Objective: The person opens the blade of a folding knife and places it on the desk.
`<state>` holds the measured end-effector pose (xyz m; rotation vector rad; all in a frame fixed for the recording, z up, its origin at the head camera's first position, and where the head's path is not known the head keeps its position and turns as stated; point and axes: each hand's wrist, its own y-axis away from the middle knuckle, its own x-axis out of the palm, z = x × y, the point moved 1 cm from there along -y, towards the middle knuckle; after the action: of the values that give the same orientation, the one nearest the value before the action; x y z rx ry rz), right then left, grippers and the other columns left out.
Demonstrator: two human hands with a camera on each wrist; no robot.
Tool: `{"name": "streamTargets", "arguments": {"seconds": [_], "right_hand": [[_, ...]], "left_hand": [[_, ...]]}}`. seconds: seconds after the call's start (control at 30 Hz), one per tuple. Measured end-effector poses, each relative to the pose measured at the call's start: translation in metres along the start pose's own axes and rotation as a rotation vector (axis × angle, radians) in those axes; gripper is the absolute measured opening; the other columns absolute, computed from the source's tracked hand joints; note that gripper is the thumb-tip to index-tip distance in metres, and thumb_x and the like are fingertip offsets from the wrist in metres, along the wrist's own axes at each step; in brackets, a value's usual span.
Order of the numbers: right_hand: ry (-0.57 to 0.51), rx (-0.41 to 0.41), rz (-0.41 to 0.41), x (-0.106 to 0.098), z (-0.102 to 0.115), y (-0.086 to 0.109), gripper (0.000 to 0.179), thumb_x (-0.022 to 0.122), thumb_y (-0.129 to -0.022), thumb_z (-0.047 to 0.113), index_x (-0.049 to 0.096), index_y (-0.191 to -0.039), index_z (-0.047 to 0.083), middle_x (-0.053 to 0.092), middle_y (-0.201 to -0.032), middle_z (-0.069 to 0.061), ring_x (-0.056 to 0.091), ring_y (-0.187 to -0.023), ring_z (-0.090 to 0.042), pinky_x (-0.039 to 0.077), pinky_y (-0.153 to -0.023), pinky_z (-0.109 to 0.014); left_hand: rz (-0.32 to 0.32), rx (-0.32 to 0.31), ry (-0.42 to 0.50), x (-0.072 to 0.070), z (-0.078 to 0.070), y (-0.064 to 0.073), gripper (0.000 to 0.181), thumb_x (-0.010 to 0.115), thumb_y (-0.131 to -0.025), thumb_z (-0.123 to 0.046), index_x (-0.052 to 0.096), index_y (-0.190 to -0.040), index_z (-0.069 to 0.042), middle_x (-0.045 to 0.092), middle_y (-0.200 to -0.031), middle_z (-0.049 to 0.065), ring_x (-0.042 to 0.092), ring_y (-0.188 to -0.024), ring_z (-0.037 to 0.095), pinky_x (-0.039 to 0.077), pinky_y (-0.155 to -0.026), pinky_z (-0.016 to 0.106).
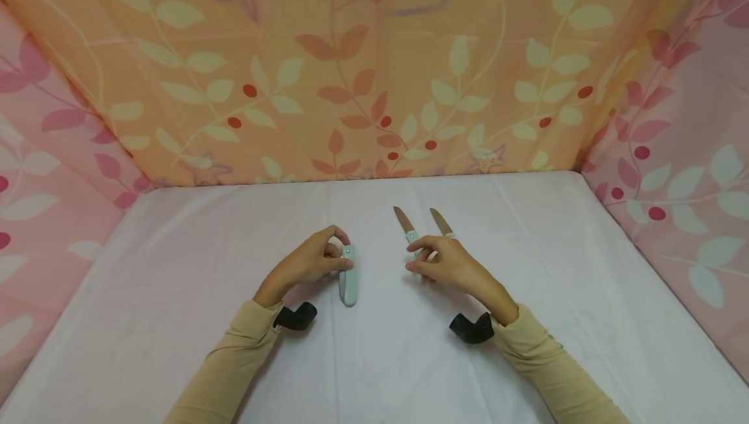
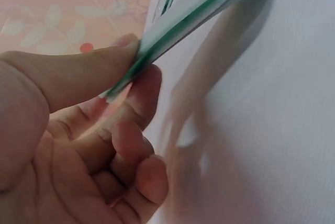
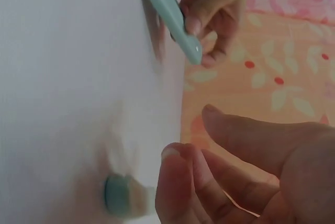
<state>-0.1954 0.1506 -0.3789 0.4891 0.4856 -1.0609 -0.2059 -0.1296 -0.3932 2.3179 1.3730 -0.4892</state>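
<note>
A folded pocket knife (image 1: 350, 287) with a pale green handle hangs from my left hand (image 1: 310, 258). The thumb and fingers pinch it at one end, and the blade lies along the handle. In the left wrist view, the green edge of the knife (image 2: 193, 12) shows above the curled lower fingers. My right hand (image 1: 447, 261) holds nothing, with a gap between thumb and fingertips. Just beyond it, two unfolded knives, a left one (image 1: 404, 219) and a right one (image 1: 441, 221), lie with their blades pointing away. The hand hides most of their handles.
A white cloth (image 1: 374, 359) covers the table. Behind it stands an orange leaf-patterned curtain (image 1: 351, 86), with pink patterned cloth (image 1: 690, 170) at both sides. Black wrist cameras, one on the left (image 1: 296, 317) and one on the right (image 1: 471, 328), stick out from the sleeves.
</note>
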Motion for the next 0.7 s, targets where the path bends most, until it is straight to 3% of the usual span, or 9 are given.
{"name": "streamTargets", "arguments": {"seconds": [0.23, 0.43, 0.7], "right_hand": [[-0.048, -0.078, 0.053, 0.014, 0.010, 0.005, 0.034, 0.070, -0.090, 0.016, 0.065, -0.118, -0.003, 0.069, -0.088, -0.009, 0.067, -0.066, -0.021, 0.054, -0.063, -0.029], [-0.048, -0.148, 0.092, 0.025, 0.013, 0.007, 0.034, 0.068, -0.093, 0.018, 0.065, -0.119, -0.002, 0.073, -0.096, -0.011, 0.071, -0.073, -0.019, 0.055, -0.069, -0.026], [-0.135, -0.138, 0.109, 0.036, 0.014, 0.006, 0.037, 0.068, -0.094, 0.021, 0.063, -0.125, 0.001, 0.072, -0.104, -0.012, 0.074, -0.081, -0.020, 0.056, -0.073, -0.027]], "left_hand": [[-0.036, 0.050, 0.081, 0.004, -0.008, -0.001, 0.036, 0.069, -0.092, -0.008, 0.045, -0.118, -0.002, 0.065, -0.078, 0.008, 0.050, -0.066, 0.015, 0.040, -0.061, 0.022], [-0.090, 0.071, 0.079, 0.008, -0.017, 0.001, 0.037, 0.070, -0.092, -0.010, 0.046, -0.119, -0.002, 0.069, -0.082, 0.017, 0.051, -0.069, 0.015, 0.040, -0.066, 0.024], [-0.140, 0.094, 0.115, 0.013, -0.026, 0.002, 0.038, 0.072, -0.090, -0.010, 0.047, -0.117, -0.001, 0.071, -0.082, 0.017, 0.053, -0.069, 0.019, 0.039, -0.063, 0.024]]}}
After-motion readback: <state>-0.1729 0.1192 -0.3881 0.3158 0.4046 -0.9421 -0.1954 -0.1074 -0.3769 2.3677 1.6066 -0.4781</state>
